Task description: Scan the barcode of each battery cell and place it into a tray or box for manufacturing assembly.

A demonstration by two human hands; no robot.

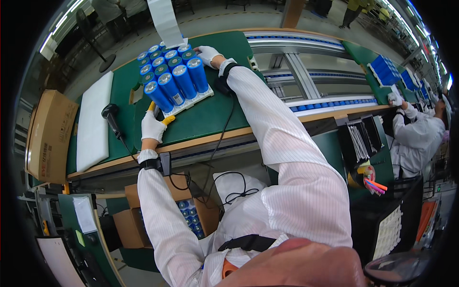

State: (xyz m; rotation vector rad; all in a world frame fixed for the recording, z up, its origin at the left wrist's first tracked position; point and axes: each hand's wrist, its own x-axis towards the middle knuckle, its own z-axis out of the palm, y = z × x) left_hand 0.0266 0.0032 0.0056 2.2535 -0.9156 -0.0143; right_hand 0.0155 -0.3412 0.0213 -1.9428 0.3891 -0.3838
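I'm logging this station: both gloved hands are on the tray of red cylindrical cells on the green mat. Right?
Not quite: the cylindrical cells are blue, not red, as the head view shows. The left hand and right hand are indeed gloved, at the tray on the green mat.

Bare green mat (pixel 210 117) lies open right of the battery tray (pixel 174 79). Left of the tray, a barcode scanner (pixel 111 116) and white foam sheet (pixel 94 119) crowd the way.
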